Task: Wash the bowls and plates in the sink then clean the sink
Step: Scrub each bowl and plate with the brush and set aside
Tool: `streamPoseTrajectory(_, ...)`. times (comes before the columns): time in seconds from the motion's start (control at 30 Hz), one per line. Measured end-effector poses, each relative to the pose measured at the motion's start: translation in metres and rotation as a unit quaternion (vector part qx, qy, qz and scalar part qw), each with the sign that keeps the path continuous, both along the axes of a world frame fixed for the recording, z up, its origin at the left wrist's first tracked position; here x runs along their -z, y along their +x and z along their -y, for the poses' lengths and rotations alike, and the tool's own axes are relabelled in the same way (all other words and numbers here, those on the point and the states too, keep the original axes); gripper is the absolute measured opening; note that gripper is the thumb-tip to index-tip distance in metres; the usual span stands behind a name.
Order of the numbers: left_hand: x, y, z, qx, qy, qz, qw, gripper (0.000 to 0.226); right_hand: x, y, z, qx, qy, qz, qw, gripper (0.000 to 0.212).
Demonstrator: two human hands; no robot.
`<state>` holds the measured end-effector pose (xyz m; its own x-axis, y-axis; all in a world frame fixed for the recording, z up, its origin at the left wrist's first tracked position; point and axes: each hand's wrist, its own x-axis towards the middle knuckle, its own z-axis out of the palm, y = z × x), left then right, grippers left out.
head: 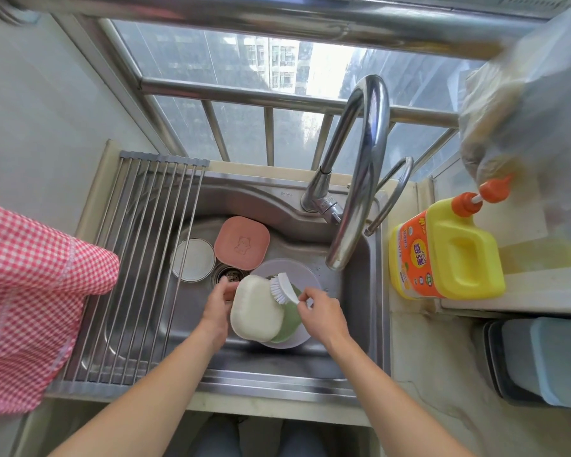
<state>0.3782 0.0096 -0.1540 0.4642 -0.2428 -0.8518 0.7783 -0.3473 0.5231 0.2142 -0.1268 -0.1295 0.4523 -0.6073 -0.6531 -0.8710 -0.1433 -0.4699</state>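
Left hand: holds the edge of the cream plate so it stays put.
Right hand: pinches the white brush, bristles down on the plate to scrub.
Other dishes: pink plate and white bowl wait in the sink.
Soap bottle: stands beside the sink, easy to reach.

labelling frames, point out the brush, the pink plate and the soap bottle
brush (pixel 280 288), head view, on its white bristles
pink plate (pixel 242 242), head view, centre of its face
soap bottle (pixel 459 252), head view, on its yellow handle

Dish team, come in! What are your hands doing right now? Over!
Left hand holds cream plate. Right hand pinches brush, bristles on plate. Nothing in the way.
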Motion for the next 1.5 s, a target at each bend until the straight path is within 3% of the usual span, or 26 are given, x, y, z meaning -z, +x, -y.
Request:
streamPoseTrajectory(0.1,0.005,0.009,0.006,0.078,0.043,0.026,0.996,0.026,0.001,0.003,-0.003,-0.005,-0.012,0.008,1.0,0.013)
streamPoseTrajectory(0.27,0.001,0.019,0.016,0.318,0.069,-0.006,0.946,0.028,0.0,0.006,0.002,0.0,-0.024,0.016,1.0,0.009)
streamPoseTrajectory(0.37,-0.009,0.026,0.019,0.331,0.046,0.006,0.942,0.03,-0.004,0.007,0.005,0.022,-0.034,0.029,0.999,0.008)
streamPoseTrajectory(0.47,-0.015,0.031,0.017,0.334,0.027,0.047,0.941,0.051,-0.009,0.008,0.013,0.056,-0.037,0.072,0.995,0.008)
streamPoseTrajectory(0.6,-0.012,0.028,0.0,0.383,0.004,0.055,0.922,0.058,-0.01,0.007,0.017,0.023,-0.007,0.118,0.993,0.009)
streamPoseTrajectory(0.7,-0.002,0.017,-0.009,0.369,-0.006,0.051,0.928,0.047,-0.004,0.002,0.017,0.028,-0.013,0.048,0.998,0.01)
streamPoseTrajectory(0.8,0.006,0.006,-0.01,0.338,-0.013,0.049,0.94,0.05,0.0,-0.001,0.016,0.033,-0.039,-0.031,0.998,0.011)
streamPoseTrajectory(0.93,0.009,0.002,-0.012,0.306,-0.008,0.059,0.95,0.049,-0.011,0.01,0.008,0.024,0.014,0.107,0.994,0.008)
streamPoseTrajectory(1.0,0.011,0.003,-0.014,0.313,-0.004,0.064,0.948,0.047,-0.014,0.013,0.011,0.016,0.02,0.104,0.994,0.007)
streamPoseTrajectory(1.13,0.012,0.004,-0.014,0.32,-0.019,0.071,0.944,0.048,-0.015,0.009,0.028,0.045,-0.014,0.003,0.999,0.011)
streamPoseTrajectory(1.27,0.01,0.0,-0.01,0.314,-0.029,0.066,0.947,0.052,-0.022,0.016,0.027,-0.007,0.048,0.116,0.992,0.008)
streamPoseTrajectory(1.37,0.008,-0.002,-0.009,0.216,-0.024,0.032,0.976,0.047,-0.014,0.015,0.019,-0.025,0.031,0.094,0.995,0.008)
streamPoseTrajectory(1.5,0.005,0.002,-0.01,-0.025,-0.124,-0.089,0.988,0.057,-0.003,0.0,0.007,0.038,-0.04,0.026,0.998,0.009)
